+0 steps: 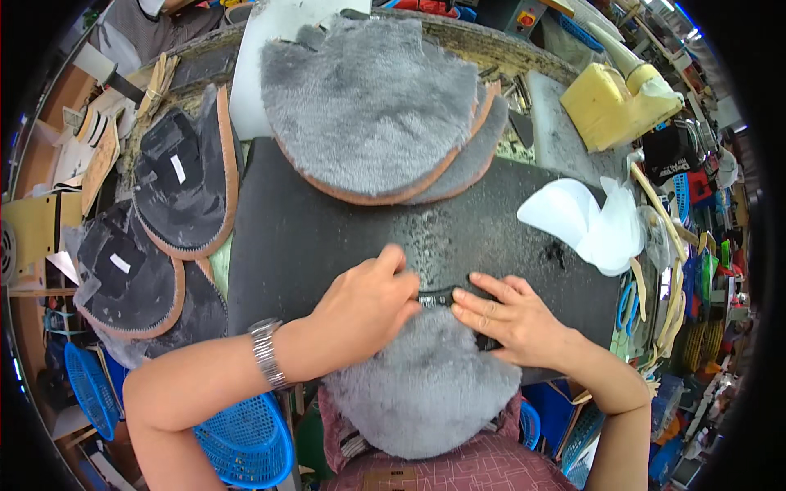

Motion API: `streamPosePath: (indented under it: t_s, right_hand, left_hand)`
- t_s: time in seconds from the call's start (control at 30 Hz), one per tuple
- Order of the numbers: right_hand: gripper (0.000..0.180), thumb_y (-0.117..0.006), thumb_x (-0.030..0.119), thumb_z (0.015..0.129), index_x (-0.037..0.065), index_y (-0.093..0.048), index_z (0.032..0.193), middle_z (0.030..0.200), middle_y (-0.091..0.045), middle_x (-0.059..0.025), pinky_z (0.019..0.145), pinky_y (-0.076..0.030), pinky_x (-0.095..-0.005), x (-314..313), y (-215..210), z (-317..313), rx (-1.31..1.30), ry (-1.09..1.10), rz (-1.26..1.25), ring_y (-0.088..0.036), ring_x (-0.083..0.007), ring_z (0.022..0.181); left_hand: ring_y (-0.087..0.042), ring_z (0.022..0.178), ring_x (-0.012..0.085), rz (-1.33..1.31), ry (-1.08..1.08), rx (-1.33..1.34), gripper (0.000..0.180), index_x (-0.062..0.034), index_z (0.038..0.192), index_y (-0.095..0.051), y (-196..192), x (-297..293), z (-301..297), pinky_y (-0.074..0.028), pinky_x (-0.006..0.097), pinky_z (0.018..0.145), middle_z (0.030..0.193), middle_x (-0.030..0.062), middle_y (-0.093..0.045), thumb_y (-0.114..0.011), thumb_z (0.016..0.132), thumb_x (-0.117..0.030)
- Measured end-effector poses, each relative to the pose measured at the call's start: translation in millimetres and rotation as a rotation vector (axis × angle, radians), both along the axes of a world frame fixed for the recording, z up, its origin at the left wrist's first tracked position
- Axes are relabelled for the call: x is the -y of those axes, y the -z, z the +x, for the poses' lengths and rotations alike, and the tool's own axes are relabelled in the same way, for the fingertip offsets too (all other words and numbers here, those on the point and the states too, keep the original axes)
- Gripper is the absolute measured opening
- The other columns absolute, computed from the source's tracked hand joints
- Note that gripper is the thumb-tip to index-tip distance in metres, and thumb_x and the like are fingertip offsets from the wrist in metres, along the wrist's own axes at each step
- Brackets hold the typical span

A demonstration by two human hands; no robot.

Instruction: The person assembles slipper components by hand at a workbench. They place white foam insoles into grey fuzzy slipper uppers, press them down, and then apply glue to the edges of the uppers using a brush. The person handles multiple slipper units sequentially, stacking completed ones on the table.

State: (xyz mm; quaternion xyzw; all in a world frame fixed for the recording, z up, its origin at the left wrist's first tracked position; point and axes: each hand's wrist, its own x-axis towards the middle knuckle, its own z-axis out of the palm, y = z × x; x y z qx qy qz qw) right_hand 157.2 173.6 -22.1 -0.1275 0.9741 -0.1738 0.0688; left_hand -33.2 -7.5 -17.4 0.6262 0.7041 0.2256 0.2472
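A grey furry piece (426, 393) hangs over the table's front edge onto my lap. Along its upper edge runs a black strip (435, 299) with a small pale-marked label, lying on the black work mat. My left hand (356, 311), with a metal-band watch at the wrist, is closed at the left end of that strip; whatever its fingers pinch is hidden. To the right, my right hand (512, 319) lies with its fingers stretched out and apart, fingertips resting on the strip and the fur edge.
A stack of grey furry pieces with brown edging (368, 106) lies at the far side of the mat (286, 221). Black-backed pieces (184, 180) sit at left, white cut sheets (573, 217) and a yellow container (602, 106) at right. Blue baskets (246, 438) stand below the table.
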Motion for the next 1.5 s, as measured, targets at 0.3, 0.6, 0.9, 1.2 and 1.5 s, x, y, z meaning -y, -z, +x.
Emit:
streamPosePath:
  t_s: [0.3, 0.6, 0.9, 1.2, 1.5]
  right_hand:
    - [0.044, -0.062, 0.018, 0.073, 0.019, -0.058, 0.117, 0.121, -0.053, -0.0196, 0.060, -0.036, -0.0268, 45, -12, 44, -0.525, 0.196, 0.179, -0.047, -0.0128, 0.062]
    - [0.062, -0.052, -0.012, 0.058, 0.015, -0.065, 0.113, 0.142, -0.027, -0.0274, 0.101, -0.034, -0.0431, 66, -11, 48, -0.091, 0.397, -0.605, -0.040, -0.0411, 0.124]
    - [0.057, -0.060, 0.002, 0.059, 0.016, -0.062, 0.114, 0.137, -0.034, -0.0274, 0.100, -0.031, -0.0558, 65, 14, 52, -0.031, 0.333, -0.211, -0.037, -0.0525, 0.119]
    - [0.058, -0.064, 0.009, 0.061, 0.013, -0.056, 0.118, 0.127, -0.049, -0.0154, 0.097, -0.040, -0.0456, 32, 12, 31, -0.315, 0.263, 0.087, -0.049, -0.0365, 0.112]
    - [0.038, -0.057, -0.006, 0.075, 0.007, -0.065, 0.110, 0.137, -0.043, -0.0158, 0.100, -0.036, -0.0347, 3, -6, 19, 0.220, 0.464, -1.118, -0.045, -0.0267, 0.123]
  left_hand:
    - [-0.054, 0.075, 0.0287, 0.272, -0.166, -0.385, 0.017, -0.0049, 0.088, -0.050, 13, -23, -13, -0.047, 0.038, 0.063, 0.081, 0.0108, -0.051, -0.059, 0.073, -0.003]
    - [-0.052, 0.080, 0.0268, 0.142, -0.138, -0.352, 0.028, 0.0012, 0.097, -0.059, 11, -21, 19, -0.048, 0.035, 0.065, 0.086, 0.0120, -0.049, -0.062, 0.071, -0.008]
    - [-0.025, 0.129, 0.0461, 0.212, -0.284, -0.287, 0.067, 0.0112, 0.129, -0.036, 36, -4, 77, -0.026, 0.049, 0.104, 0.137, 0.0331, -0.027, -0.060, 0.081, -0.029]
    - [-0.038, 0.122, 0.0394, 0.231, -0.231, -0.210, 0.055, 0.0064, 0.123, -0.045, 23, -5, 62, -0.030, 0.047, 0.101, 0.131, 0.0254, -0.041, -0.060, 0.080, -0.025]
    - [-0.049, 0.108, 0.0296, 0.013, 0.092, 0.164, 0.024, 0.0015, 0.104, -0.062, 5, -29, -19, -0.040, 0.036, 0.093, 0.114, 0.0155, -0.053, -0.052, 0.086, -0.011]
